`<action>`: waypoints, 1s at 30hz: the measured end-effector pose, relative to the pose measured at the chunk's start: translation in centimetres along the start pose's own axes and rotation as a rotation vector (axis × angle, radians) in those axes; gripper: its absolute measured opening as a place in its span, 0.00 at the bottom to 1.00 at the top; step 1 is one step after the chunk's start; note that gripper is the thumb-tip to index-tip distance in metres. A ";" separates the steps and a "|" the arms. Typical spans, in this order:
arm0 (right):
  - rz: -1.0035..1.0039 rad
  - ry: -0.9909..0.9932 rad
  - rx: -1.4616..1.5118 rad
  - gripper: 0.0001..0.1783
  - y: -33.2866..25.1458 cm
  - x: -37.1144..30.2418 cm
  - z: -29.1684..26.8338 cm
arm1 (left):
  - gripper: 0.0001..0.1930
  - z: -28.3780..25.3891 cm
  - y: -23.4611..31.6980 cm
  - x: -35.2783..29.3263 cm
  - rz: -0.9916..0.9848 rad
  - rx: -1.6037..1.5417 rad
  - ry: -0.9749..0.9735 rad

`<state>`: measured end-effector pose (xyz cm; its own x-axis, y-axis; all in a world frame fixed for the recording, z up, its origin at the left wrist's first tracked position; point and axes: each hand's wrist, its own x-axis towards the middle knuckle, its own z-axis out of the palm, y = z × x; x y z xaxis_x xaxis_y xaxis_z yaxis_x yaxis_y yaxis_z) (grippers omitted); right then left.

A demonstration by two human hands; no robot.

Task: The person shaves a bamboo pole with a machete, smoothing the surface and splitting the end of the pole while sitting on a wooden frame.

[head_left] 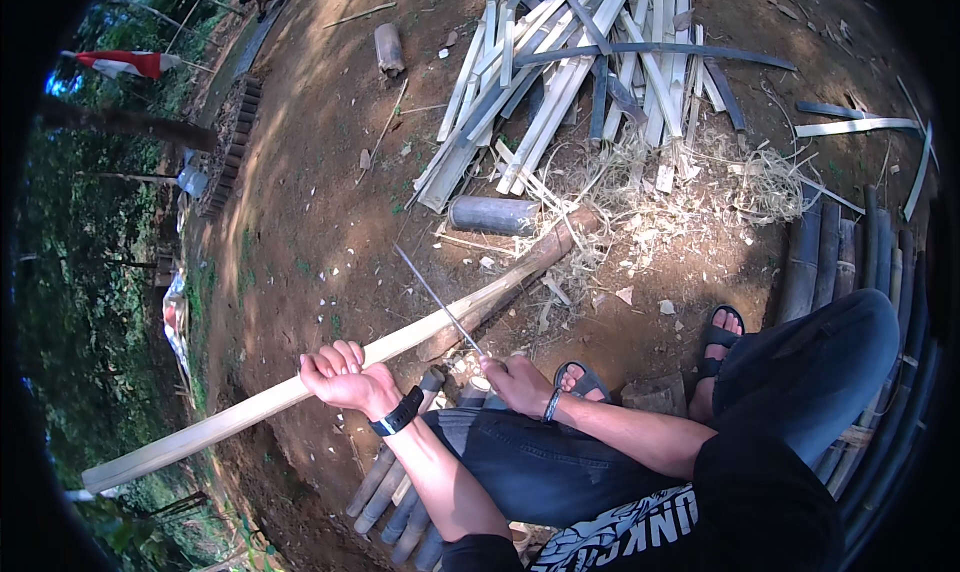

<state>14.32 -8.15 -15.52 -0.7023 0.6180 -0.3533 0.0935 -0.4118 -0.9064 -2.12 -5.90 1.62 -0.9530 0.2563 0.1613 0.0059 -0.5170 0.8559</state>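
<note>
The strip (pixel 250 409) runs from the lower left up to the log (pixel 572 237), its far part lying along it; just where the strip ends there is hard to tell. Well left of the log, the left hand (pixel 345 374) is clamped around the strip, palm turned up and fingers curled over its edge. Beyond that grip the strip's near end juts free, farthest from the log. On the near side of the log, the right hand (pixel 515 383) is closed on the knife (pixel 436 298); the blade crosses over the strip, its tip past the strip's far edge (whether blade and strip touch, I cannot tell).

Left of the log spreads a broad stretch of brown ground (pixel 290 232), dotted with small chips, leaving wide room on that side. The far side is tighter: a dark tube (pixel 493 215) lies just beside the log's far end, shavings (pixel 690 187) heap to its right, and the pile (pixel 590 57) of split lengths fans out beyond. Well right of the log, poles (pixel 803 262) bound the space, with a bent knee (pixel 835 357) near them. Sandalled feet (pixel 722 332) stand on the near right side of the log.
</note>
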 end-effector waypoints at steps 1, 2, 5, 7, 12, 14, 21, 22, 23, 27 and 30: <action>-0.021 0.073 -0.083 0.39 0.1 -0.2 0.2 | 0.19 -0.2 0.0 -0.1 0.003 0.009 -0.017; -0.077 0.098 -0.146 0.39 0.3 -0.3 0.0 | 0.19 -0.2 0.0 -0.1 0.005 0.001 -0.067; 0.034 0.100 -0.325 0.41 0.9 -0.1 -1.3 | 0.19 -0.1 0.0 -0.2 0.003 0.015 -0.027; 0.222 0.189 -0.405 0.42 1.3 0.3 -2.0 | 0.19 0.0 0.0 -0.1 -0.004 0.017 -0.025; 0.040 0.038 -0.112 0.42 1.1 0.1 -0.5 | 0.19 0.5 -0.1 -0.4 -0.007 -0.008 -0.051; -0.144 0.179 -0.262 0.41 0.6 -0.2 -0.3 | 0.19 0.8 -0.1 -0.6 -0.008 -0.029 -0.113; 0.257 0.249 -0.150 0.41 1.2 0.5 -3.1 | 0.20 1.8 -0.3 -1.0 0.012 -0.006 -0.086; 0.200 0.242 -0.093 0.41 1.6 0.6 -2.9 | 0.20 1.9 -0.3 -1.1 0.012 0.001 -0.092; 0.002 0.171 -0.174 0.42 2.0 0.7 -2.5 | 0.20 1.9 -0.4 -1.1 0.024 0.006 -0.143; -0.024 0.233 -0.236 0.42 3.2 1.0 -2.1 | 0.20 1.9 -0.2 -1.1 -0.004 -0.010 -0.107; 0.246 0.275 -0.147 0.43 3.3 1.4 -2.5 | 0.20 1.9 0.0 -1.1 0.009 0.007 -0.065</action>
<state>15.43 -6.97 -19.64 -0.4330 0.6770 -0.5951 0.3494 -0.4826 -0.8032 -0.54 -4.64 2.35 -0.9311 0.3044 0.2010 0.0171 -0.5142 0.8575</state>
